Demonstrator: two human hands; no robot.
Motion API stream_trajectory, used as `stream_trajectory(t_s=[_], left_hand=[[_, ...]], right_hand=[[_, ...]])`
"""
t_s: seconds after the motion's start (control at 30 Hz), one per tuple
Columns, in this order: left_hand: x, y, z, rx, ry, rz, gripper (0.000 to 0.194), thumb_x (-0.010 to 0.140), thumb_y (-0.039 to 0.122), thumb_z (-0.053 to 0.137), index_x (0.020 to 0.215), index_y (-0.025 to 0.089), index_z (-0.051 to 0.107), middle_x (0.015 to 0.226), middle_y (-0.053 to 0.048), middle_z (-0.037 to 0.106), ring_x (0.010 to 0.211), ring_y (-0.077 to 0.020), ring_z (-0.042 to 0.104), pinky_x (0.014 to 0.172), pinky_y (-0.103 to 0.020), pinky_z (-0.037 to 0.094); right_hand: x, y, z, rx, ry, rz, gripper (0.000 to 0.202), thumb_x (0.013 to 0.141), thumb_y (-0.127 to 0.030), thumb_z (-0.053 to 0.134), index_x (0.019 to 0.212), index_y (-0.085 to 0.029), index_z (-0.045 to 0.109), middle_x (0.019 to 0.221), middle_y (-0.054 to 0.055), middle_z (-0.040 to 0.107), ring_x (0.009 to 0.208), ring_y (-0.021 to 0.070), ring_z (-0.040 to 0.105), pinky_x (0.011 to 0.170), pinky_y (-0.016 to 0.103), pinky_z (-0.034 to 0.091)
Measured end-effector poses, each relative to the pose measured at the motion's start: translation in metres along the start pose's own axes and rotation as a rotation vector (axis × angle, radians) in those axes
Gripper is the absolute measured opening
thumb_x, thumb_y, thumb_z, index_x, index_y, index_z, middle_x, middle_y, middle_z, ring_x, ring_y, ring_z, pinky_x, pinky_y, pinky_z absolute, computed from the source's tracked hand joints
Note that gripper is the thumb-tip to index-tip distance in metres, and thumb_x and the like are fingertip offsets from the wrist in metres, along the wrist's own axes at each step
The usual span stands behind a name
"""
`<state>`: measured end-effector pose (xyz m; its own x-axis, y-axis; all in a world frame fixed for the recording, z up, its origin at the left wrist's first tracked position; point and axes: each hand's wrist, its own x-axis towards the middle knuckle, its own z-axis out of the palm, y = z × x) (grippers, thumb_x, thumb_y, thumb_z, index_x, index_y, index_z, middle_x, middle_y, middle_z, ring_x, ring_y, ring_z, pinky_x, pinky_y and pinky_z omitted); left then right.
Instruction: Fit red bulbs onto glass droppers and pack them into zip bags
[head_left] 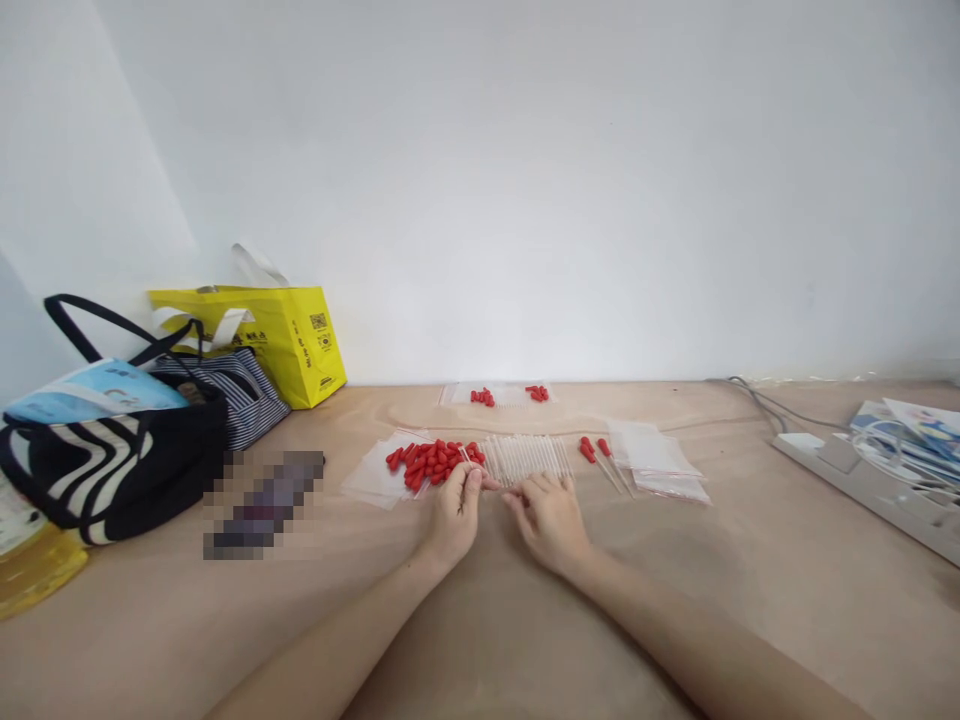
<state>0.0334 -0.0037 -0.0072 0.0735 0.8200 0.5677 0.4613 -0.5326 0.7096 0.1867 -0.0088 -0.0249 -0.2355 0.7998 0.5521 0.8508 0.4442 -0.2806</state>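
- Landmark: row of thin clear tubes [529, 458], laid side by side on the desk [465, 640], long axes pointing toward the wall.
- Clear bags, left of the row: several flat bags [367, 480], overlapping. Heap of red bulbs [431, 462] lies over their right part, reaching the left side of the row.
- Clear bags, right of the row: overlapping stack [652, 455], lying flat; no contents seen.
- Clear bag behind the row: one flat bag [514, 394] near the wall, with two small groups of red bulbs, left group [482, 397] and right group [537, 393]. Whether in or on the bag: cannot tell.
- Far left of the row: black bag [180, 440] with white stripes, open, blue package [97, 390] at its mouth. Beside it, striped pouch [244, 385] and upright yellow bag [300, 345]; inside of the latter not visible. Clear container [37, 570] with yellow contents at the view's edge.
- Left hand [456, 505]: just off the near left corner of the row, by the heap. Thumb and forefinger together, pinching a thin pale piece [466, 455]; it projects upward in front of the bulbs. Details too small to read.
- Right hand [553, 518]: at the near ends of the row, fingers bent and close together, fingertips over or beside the tube ends. Firm grip or light touch: cannot tell.
- Between the row and the right-hand stack: two red-bulbed droppers [609, 466], slanted, bulbs toward the wall.
- Far right of the row: power strip [870, 490] with cables.
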Motion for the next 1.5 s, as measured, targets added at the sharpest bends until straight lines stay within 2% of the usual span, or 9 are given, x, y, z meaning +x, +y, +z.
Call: stream_trajectory(t_s=[0.13,0.27,0.47,0.7,0.9,1.1,1.2,1.37,1.5], left_hand=[[0.009,-0.012,-0.013,0.228,0.074,0.188,0.022,0.086,0.027,0.037,0.09,0.018,0.056,0.075,-0.002,0.066,0.073,-0.016,0.059,0.075,-0.031,0.04],[0.011,-0.018,-0.017,0.361,-0.016,0.357,0.02,0.085,0.022,0.041,0.09,0.022,0.061,0.083,-0.002,0.066,0.075,-0.0158,0.058,0.078,-0.033,0.036],[0.003,-0.016,-0.012,0.475,-0.1,0.514,0.021,0.085,0.021,0.044,0.092,0.022,0.063,0.077,-0.003,0.061,0.075,-0.0163,0.051,0.073,-0.031,0.039],[0.001,-0.021,-0.012,0.345,-0.138,0.503,0.017,0.085,0.02,0.045,0.092,0.021,0.061,0.078,-0.003,0.061,0.072,-0.0135,0.053,0.065,-0.025,0.043],[0.0,-0.017,-0.013,0.206,-0.223,0.43,0.018,0.087,0.02,0.038,0.092,0.019,0.054,0.092,-0.006,0.058,0.085,-0.0132,0.056,0.075,-0.025,0.046],[-0.002,-0.009,-0.021,0.14,-0.357,0.424,0.044,0.072,0.045,0.053,0.104,0.015,0.049,0.108,-0.013,0.053,0.1,-0.0242,0.05,0.085,-0.036,0.042],[-0.003,-0.006,-0.02,0.12,-0.347,0.366,0.031,0.078,0.039,0.046,0.097,0.015,0.053,0.104,-0.012,0.055,0.096,-0.0223,0.053,0.083,-0.035,0.044],[-0.002,-0.009,-0.011,0.084,-0.254,0.238,0.013,0.081,0.019,0.045,0.079,0.017,0.058,0.091,-0.007,0.061,0.086,-0.0162,0.058,0.077,-0.03,0.048],[-0.003,-0.017,-0.007,-0.079,-0.277,0.133,0.018,0.083,0.02,0.042,0.095,0.019,0.055,0.111,-0.009,0.051,0.087,-0.0155,0.059,0.077,-0.032,0.051]], right_hand=[[0.019,0.051,-0.01,-0.304,0.067,0.289,0.024,0.084,-0.029,0.039,0.081,-0.02,0.061,0.087,0.007,0.06,0.091,0.0219,0.045,0.076,0.033,0.021],[0.029,0.087,-0.014,-0.424,-0.005,0.498,0.028,0.083,-0.031,0.039,0.092,-0.017,0.061,0.097,0.012,0.058,0.094,0.0244,0.045,0.075,0.036,0.023],[0.031,0.092,-0.008,-0.465,-0.09,0.564,0.032,0.082,-0.035,0.04,0.093,-0.013,0.061,0.1,0.016,0.057,0.097,0.0265,0.045,0.076,0.038,0.025],[0.032,0.094,-0.005,-0.439,-0.076,0.612,0.03,0.083,-0.031,0.039,0.09,-0.011,0.061,0.098,0.015,0.058,0.096,0.0262,0.045,0.076,0.038,0.025],[0.025,0.087,-0.005,-0.322,0.017,0.555,0.028,0.084,-0.03,0.037,0.092,-0.015,0.059,0.099,0.013,0.058,0.097,0.0256,0.044,0.077,0.037,0.026],[0.011,0.064,-0.006,-0.01,0.081,0.229,0.032,0.085,-0.025,0.03,0.108,-0.016,0.051,0.093,0.007,0.059,0.09,0.019,0.048,0.082,0.031,0.03],[0.006,0.051,-0.007,0.023,0.048,0.143,0.038,0.082,-0.017,0.031,0.115,-0.021,0.048,0.091,0.006,0.058,0.086,0.018,0.05,0.076,0.029,0.032],[0.003,0.042,-0.007,0.26,0.068,0.116,0.021,0.079,-0.021,0.038,0.094,-0.018,0.054,0.086,0.006,0.059,0.079,0.0164,0.051,0.071,0.028,0.036],[0.005,0.045,-0.007,0.511,0.095,0.185,0.01,0.074,-0.027,0.045,0.076,-0.018,0.048,0.07,0.003,0.056,0.065,0.0136,0.05,0.064,0.026,0.041]])
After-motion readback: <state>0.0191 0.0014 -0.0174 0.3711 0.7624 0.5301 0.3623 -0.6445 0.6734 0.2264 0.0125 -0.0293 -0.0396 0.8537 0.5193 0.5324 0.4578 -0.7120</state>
